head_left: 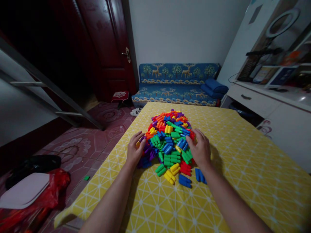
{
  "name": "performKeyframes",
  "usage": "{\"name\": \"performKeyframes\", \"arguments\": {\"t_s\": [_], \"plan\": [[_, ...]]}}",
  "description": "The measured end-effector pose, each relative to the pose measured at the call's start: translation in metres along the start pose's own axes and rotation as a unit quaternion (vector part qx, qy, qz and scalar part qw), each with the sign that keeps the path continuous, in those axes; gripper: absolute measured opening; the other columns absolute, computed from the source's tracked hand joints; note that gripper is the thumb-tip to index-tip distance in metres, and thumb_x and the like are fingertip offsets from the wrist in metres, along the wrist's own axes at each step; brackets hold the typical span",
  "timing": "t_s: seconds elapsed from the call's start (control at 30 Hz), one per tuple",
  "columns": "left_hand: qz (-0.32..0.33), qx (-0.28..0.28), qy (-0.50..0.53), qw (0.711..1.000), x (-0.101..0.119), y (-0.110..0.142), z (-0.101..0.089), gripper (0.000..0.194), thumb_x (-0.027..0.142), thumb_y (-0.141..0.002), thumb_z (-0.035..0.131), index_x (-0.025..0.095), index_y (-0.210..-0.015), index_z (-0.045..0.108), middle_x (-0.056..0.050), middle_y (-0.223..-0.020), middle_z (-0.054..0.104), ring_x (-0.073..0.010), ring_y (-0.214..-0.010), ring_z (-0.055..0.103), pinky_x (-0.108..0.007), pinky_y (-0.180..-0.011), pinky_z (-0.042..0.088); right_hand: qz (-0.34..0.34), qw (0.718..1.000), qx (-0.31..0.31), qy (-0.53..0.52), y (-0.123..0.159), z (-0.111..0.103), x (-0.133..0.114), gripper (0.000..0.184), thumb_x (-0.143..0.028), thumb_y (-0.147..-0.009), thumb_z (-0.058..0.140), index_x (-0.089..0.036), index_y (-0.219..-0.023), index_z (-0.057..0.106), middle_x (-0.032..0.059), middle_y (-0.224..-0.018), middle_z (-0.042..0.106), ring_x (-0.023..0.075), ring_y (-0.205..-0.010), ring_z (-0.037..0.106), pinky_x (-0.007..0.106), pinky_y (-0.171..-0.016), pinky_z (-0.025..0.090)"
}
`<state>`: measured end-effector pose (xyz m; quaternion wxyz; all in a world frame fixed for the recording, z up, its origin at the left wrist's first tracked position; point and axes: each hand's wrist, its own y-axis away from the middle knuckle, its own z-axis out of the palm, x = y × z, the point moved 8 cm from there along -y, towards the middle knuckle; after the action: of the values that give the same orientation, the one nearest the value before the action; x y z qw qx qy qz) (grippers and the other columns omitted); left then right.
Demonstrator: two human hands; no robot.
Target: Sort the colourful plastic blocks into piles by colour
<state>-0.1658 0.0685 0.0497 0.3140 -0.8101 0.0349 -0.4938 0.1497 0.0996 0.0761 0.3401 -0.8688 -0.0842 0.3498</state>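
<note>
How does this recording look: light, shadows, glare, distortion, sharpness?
Head view: dim light, upper left corner nearly black; head view: soft shadow on the tablecloth beside the right hand; head view: small glare on the cabinet top, wide-angle stretch toward the edges; head view: blocks fairly clear, far right edge softer.

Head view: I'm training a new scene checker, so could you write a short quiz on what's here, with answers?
1. Multiple choice: where does the pile of coloured toy pieces lie relative to the left hand and the right hand?
A) Left of both
B) Between them
C) Right of both

2. True or false: the yellow tablecloth has a pattern of white lines.

3. Fill the gap: a small ____ piece lies on the tiled floor.

Key: 1. B; 2. True; 3. green.
</note>
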Motion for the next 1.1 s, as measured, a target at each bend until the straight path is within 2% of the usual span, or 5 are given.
{"name": "performKeyframes", "arguments": {"t_s": [0.17, 0.33, 0.43, 0.9, 1.1], "plan": [[0.103, -0.074, -0.052, 0.990, 0.064, 0.016, 0.030, 0.034, 0.036, -0.092, 0.056, 0.027, -0.123, 0.066, -0.010, -0.133, 0.062, -0.0270, -0.126, 0.055, -0.045, -0.107, 0.044, 0.187, 0.973, -0.033, -0.129, 0.041, 0.009, 0.058, 0.058, -0.059, -0.091, 0.047, -0.021, -0.134, 0.055, 0.0149, -0.133, 0.061, 0.0272, -0.121, 0.059, 0.046, -0.099, 0.049], [0.219, -0.271, -0.133, 0.928, 0.120, 0.049, 0.103, 0.074, 0.060, -0.074, 0.070, 0.036, -0.141, 0.052, -0.009, -0.157, 0.037, -0.0414, -0.144, 0.031, -0.065, -0.117, 0.022, 0.216, 0.955, 0.021, -0.202, 0.044, 0.011, 0.044, 0.054, -0.053, -0.097, 0.037, -0.020, -0.136, 0.053, 0.0166, -0.134, 0.061, 0.0244, -0.120, 0.062, 0.040, -0.093, 0.054], [0.213, -0.282, -0.169, 0.920, 0.116, 0.051, 0.126, 0.084, 0.062, -0.066, 0.076, 0.036, -0.142, 0.051, -0.010, -0.160, 0.032, -0.0470, -0.145, 0.024, -0.071, -0.115, 0.017, 0.205, 0.954, 0.015, -0.219, 0.046, 0.012, 0.032, 0.051, -0.052, -0.098, 0.036, -0.023, -0.137, 0.053, 0.0142, -0.138, 0.059, 0.0235, -0.125, 0.059, 0.040, -0.096, 0.053], [0.147, -0.119, -0.185, 0.965, 0.066, 0.027, 0.081, 0.031, 0.037, -0.085, 0.066, 0.030, -0.114, 0.071, -0.012, -0.136, 0.058, -0.0378, -0.130, 0.048, -0.061, -0.106, 0.040, 0.062, 0.994, -0.063, -0.066, -0.014, 0.034, 0.013, 0.038, -0.035, -0.082, 0.062, -0.020, -0.116, 0.068, 0.0126, -0.111, 0.071, 0.0294, -0.103, 0.065, 0.048, -0.093, 0.050], [0.181, -0.112, -0.126, 0.969, 0.089, 0.030, 0.074, 0.062, 0.034, -0.093, 0.055, 0.031, -0.151, 0.033, -0.012, -0.155, 0.039, -0.0299, -0.140, 0.040, -0.051, -0.113, 0.037, 0.019, 0.988, -0.046, -0.143, -0.001, 0.017, -0.022, 0.023, -0.033, -0.087, 0.059, -0.023, -0.104, 0.071, 0.0074, -0.105, 0.073, 0.0249, -0.099, 0.067, 0.041, -0.092, 0.052]]}}
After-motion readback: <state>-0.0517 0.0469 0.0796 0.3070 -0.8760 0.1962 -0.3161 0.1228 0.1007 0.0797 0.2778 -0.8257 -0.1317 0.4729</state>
